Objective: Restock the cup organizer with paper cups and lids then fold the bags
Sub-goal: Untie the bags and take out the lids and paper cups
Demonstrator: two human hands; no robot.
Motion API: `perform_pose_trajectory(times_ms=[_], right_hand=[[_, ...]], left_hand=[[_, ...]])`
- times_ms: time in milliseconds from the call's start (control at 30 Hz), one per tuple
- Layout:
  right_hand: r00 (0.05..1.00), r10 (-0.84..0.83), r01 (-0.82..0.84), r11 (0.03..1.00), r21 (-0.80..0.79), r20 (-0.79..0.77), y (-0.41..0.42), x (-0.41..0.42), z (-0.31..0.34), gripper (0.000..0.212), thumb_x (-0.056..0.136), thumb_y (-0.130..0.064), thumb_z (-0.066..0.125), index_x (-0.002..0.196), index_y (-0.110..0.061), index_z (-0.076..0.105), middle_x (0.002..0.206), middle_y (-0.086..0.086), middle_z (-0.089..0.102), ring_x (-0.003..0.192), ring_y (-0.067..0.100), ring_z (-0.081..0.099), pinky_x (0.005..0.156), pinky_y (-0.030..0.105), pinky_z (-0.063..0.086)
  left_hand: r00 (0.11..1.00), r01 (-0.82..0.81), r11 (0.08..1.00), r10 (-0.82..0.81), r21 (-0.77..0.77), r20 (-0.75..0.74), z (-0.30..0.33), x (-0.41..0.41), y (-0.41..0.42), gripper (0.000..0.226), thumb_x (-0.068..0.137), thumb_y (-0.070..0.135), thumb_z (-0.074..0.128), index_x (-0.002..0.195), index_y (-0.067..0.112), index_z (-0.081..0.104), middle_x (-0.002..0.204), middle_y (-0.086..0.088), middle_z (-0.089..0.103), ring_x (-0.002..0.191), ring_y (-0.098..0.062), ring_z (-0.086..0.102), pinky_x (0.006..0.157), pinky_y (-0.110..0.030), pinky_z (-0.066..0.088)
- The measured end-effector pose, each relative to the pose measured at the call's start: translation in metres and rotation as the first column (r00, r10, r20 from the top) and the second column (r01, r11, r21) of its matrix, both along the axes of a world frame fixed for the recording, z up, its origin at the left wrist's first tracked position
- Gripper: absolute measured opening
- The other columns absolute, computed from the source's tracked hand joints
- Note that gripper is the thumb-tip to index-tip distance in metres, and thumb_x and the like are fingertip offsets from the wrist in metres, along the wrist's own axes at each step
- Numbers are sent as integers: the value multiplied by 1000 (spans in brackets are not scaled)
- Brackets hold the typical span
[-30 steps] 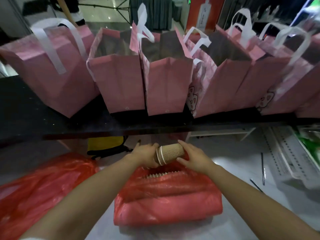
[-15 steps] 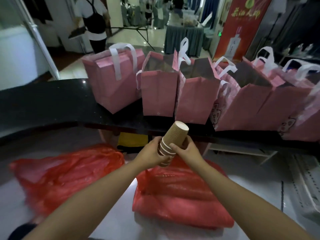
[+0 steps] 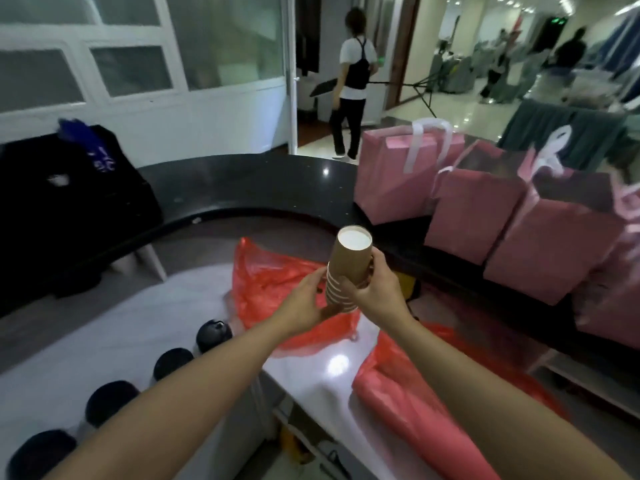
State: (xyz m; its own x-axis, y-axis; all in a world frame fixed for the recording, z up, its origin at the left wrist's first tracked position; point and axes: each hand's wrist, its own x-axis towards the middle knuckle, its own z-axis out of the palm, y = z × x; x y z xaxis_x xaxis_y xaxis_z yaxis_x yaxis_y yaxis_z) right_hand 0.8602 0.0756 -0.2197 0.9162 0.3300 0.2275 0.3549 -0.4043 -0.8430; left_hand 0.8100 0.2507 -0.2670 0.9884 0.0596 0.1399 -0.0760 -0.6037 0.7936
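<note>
View has swung left vs 1 s ago; the row of dark round lids along the low left edge is now in frame, prob the cup organizer tops, can't confirm; dark bag sits on the black counter far left.

Left hand: grip curled round the low, ribbed-rim end of the cup stack; stack was lying sideways over the red bag 1 s ago, now tipped up, white base facing cam, held in mid-air above the red plastic bag.

Right hand: grip wrapped round the stack's mid section from the right; both hands touching the stack, none free.

Further right: second red bag on the white counter, pink gift bags lined on the black counter; not touched.

Read: cups are out of the bag and heading left toward the lids row; next = load stack into a slot; lids + bag folding not started afaict.
</note>
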Motion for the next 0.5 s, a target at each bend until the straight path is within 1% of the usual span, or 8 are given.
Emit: perform_pose_trajectory(times_ms=[33,67,133,200,267,367,433,500], right_hand=[[999,44,-44,999,5,-6,18,-7,2,78,74,-42,83,140,-28,43,118,-12,63,106,8,62,87,27,53],[996,84,-84,996,8,-17,37,-14,2,77,75,-40,83,140,-27,43,117,-13,62,104,5,62,85,23,52],[987,159,-158,987,17,-37,73,-29,0,76,76,-35,85,139,-28,43,114,-15,62,102,0,62,83,18,51],[974,223,-223,975,12,-47,112,-43,-6,75,75,-31,85,138,-28,44,113,-16,62,101,-2,61,82,21,53],[953,297,-297,955,-5,-60,156,-59,-12,72,76,-27,82,137,-27,45,111,-17,62,99,0,62,81,24,53],[910,403,-408,913,-27,-98,230,-89,-21,66,78,-23,79,134,-26,44,110,-15,61,99,5,63,79,25,53],[885,453,-458,888,-29,-106,282,-113,-30,64,78,-27,78,133,-24,45,108,-12,63,96,6,63,75,23,51],[849,512,-520,853,-35,-132,334,-138,-39,65,79,-32,77,134,-26,43,111,-12,61,96,3,62,72,18,48]], left_hand=[[999,-33,999,33,9,-4,3,-10,17,86,71,64,79,144,40,41,133,13,59,115,-6,60,97,-35,53],[998,-67,998,67,14,-9,6,-21,34,84,71,59,81,144,39,42,133,14,59,115,-7,60,97,-34,53],[993,-118,993,118,6,-15,8,-46,68,76,77,39,85,143,31,47,128,11,62,112,-7,62,93,-26,53],[986,-165,986,163,-25,-42,5,-75,103,68,81,27,83,141,28,50,121,11,64,106,-4,62,86,-20,52],[974,-219,975,216,-43,-70,2,-107,142,66,81,26,81,140,33,50,119,16,64,104,-1,61,83,-21,54],[936,-334,943,332,2,-116,-7,-158,207,67,84,32,78,142,37,44,125,14,59,108,-7,58,86,-25,53],[903,-398,916,400,46,-158,-15,-194,256,70,86,38,76,146,37,40,129,11,56,110,-9,57,88,-26,52],[874,-433,897,442,91,-200,-21,-229,303,71,86,44,74,148,37,39,132,10,55,110,-9,58,90,-27,52]])
